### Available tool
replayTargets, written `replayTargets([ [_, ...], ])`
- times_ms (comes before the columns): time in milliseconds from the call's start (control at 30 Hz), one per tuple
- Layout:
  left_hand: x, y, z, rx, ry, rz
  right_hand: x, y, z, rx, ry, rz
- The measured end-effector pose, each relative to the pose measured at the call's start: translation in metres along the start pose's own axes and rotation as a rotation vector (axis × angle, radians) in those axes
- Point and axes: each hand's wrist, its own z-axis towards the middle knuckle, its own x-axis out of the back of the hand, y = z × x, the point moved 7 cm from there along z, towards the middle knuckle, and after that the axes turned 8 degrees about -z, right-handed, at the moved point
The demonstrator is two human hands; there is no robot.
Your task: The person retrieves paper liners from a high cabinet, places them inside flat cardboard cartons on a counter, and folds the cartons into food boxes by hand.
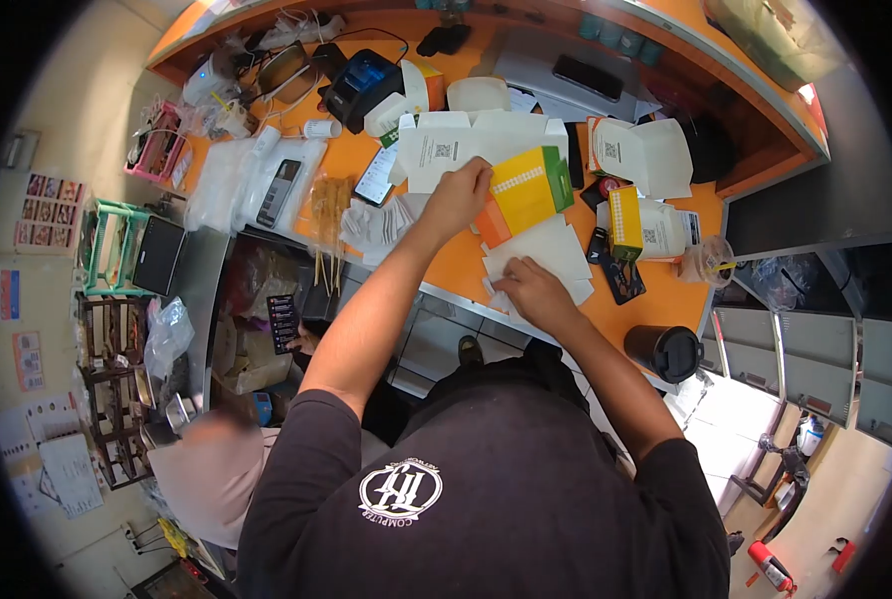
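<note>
My left hand is closed on the upper left edge of a partly unfolded cardboard food box, printed yellow, orange and green. White unprinted cardboard spreads below the printed panel, over the front edge of the orange desk. At its lower left, my right hand has its fingers bent around a small white flap; whether that flap belongs to the same box I cannot tell. Just behind lies another opened white carton with a QR code. Crumpled white papers sit left of my left hand.
A black tumbler stands at the front right edge, near a plastic cup. More boxes, a phone, skewers in plastic and a black printer crowd the desk. Another person is at lower left.
</note>
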Motion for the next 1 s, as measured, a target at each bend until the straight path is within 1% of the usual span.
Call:
replayTargets([
  [67, -0.007, 0.033, -0.021, -0.173, -0.036, 0.030, 0.044, -0.013, -0.012, -0.134, 0.055, 0.170],
  [133, -0.034, 0.044, -0.056, -0.463, -0.190, 0.067, 0.090, -0.005, -0.039, -0.388, 0.255, 0.267],
  [200, -0.062, 0.070, -0.112, -0.527, -0.176, 0.268, 0.153, -0.011, -0.055, -0.394, 0.555, 0.021],
  [267, -0.090, 0.069, -0.159, -0.454, -0.191, 0.444, 0.163, 0.005, -0.058, -0.540, 0.560, 0.025],
  [300, -0.098, 0.059, -0.182, -0.471, -0.221, 0.405, 0.163, 0.012, -0.056, -0.613, 0.573, 0.019],
  [367, -0.113, 0.040, -0.211, -0.514, -0.265, 0.321, 0.134, 0.021, -0.039, -0.625, 0.354, 0.043],
  [400, -0.109, 0.040, -0.207, -0.488, -0.257, 0.338, 0.114, 0.026, -0.030, -0.627, 0.241, 0.053],
  [467, -0.099, 0.042, -0.205, -0.418, -0.251, 0.374, 0.066, 0.026, -0.006, -0.521, 0.086, 0.155],
  [500, -0.094, 0.051, -0.203, -0.447, -0.203, 0.437, 0.047, 0.022, 0.008, -0.318, 0.052, 0.057],
  [533, -0.103, 0.043, -0.206, -0.409, -0.214, 0.502, 0.027, 0.017, 0.018, -0.114, 0.025, -0.042],
  [600, -0.125, 0.016, -0.210, -0.337, -0.234, 0.635, -0.034, 0.027, 0.015, 0.051, -0.210, -0.044],
  [633, -0.125, 0.016, -0.208, -0.382, -0.204, 0.671, -0.053, 0.029, 0.016, 0.129, -0.326, -0.049],
  [700, -0.129, 0.021, -0.210, -0.465, -0.153, 0.725, -0.052, 0.035, 0.031, 0.112, -0.279, -0.064],
  [800, -0.123, 0.018, -0.209, -0.463, -0.102, 0.668, -0.050, 0.037, 0.043, 0.105, -0.274, -0.011],
  [867, -0.131, 0.009, -0.209, -0.314, -0.226, 0.599, -0.060, 0.035, 0.030, 0.122, -0.294, -0.001],
  [900, -0.135, 0.005, -0.207, -0.240, -0.280, 0.565, -0.064, 0.032, 0.019, 0.153, -0.335, 0.092],
  [1000, -0.127, 0.016, -0.207, -0.359, -0.079, 0.588, -0.056, 0.054, 0.033, 0.032, -0.308, -0.027],
])
